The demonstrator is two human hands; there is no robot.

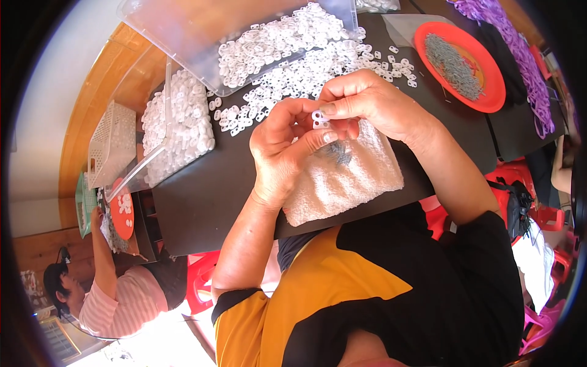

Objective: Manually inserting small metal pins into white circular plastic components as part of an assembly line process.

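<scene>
A small white plastic piece with two holes (318, 118) is held up between my hands, over the front part of the dark table. My left hand (282, 144) pinches its lower end between thumb and fingers. At its upper right edge, the thumb and fingertips of my right hand (374, 104) press together on the piece; whether they also hold something smaller cannot be made out. Below the hands lies a pale folded towel (351, 186), with a little heap of thin grey metal pins (336, 153) partly hidden by my fingers.
Many loose white pieces (306, 74) spread from a tipped clear bin (202, 58). Another clear container (169, 131) stands left. At right sits a red plate (492, 101) of grey pins, beside purple strips (529, 73). Far left, another person (125, 303) reaches toward an orange plate (124, 226).
</scene>
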